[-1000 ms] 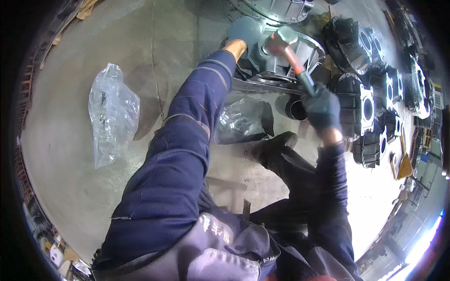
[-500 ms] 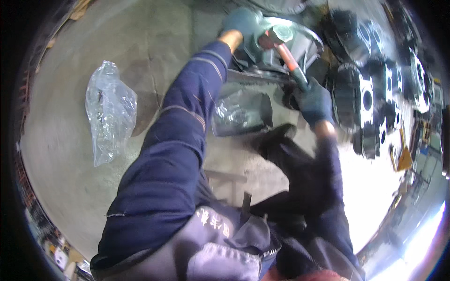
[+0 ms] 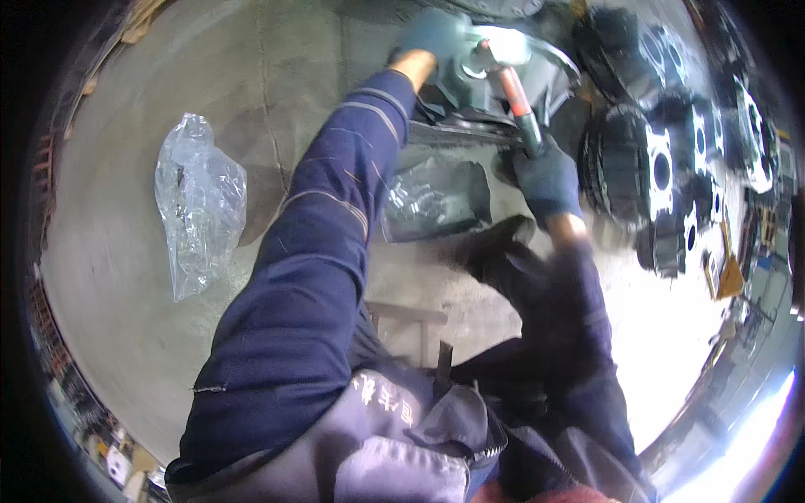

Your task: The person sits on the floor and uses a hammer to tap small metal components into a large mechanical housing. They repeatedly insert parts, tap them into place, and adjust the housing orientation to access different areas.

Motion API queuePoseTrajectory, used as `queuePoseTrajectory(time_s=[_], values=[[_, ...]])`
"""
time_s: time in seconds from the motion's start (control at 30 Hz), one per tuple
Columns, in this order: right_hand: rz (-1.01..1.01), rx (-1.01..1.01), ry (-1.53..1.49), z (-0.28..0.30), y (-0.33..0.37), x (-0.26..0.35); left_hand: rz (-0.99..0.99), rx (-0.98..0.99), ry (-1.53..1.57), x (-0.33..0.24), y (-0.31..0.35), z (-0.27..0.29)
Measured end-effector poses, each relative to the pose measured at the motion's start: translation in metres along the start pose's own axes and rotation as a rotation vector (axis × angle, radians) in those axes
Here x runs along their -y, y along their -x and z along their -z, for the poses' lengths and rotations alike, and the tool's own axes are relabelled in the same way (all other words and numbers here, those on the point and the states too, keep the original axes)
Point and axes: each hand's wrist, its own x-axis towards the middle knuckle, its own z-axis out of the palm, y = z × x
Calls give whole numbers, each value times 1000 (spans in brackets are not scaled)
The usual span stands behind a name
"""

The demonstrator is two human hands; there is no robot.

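My right hand (image 3: pixel 547 178), in a dark glove, is closed round the grip of a hammer (image 3: pixel 515 94) with a red and black handle. The hammer's blurred head lies over the top of a silvery cast-metal housing (image 3: pixel 547 74); whether it touches is not clear. My left hand (image 3: pixel 432 38), gloved as well, is at the housing's upper left side. Its fingers are smeared, and anything in them is hidden. Just below the housing, a dark tray or bag (image 3: pixel 440 201) contains several small shiny metal parts.
On the floor at left lies a clear plastic bag (image 3: pixel 201 205). Several dark castings with pale flanged faces (image 3: pixel 660 172) stand in rows at right. My shoe (image 3: pixel 503 239) is below the tray. A round metal part (image 3: pixel 499 7) sits at the top edge.
The hammer head has shifted slightly and turned over the housing. My right hand has moved a little to the left. My left hand has stayed nearly in place.
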Motion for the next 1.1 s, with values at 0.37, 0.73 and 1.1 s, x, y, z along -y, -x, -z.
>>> queuePoseTrajectory(time_s=[0.37,0.73,1.1], values=[[-475,435,-1343,-155,133,-39,41,-2,-223,-13,18,10],[-544,415,-922,-282,134,-50,-165,-138,-71,-40,85,106],[403,-702,-500,-69,-26,40,10,34,45,12,73,48]])
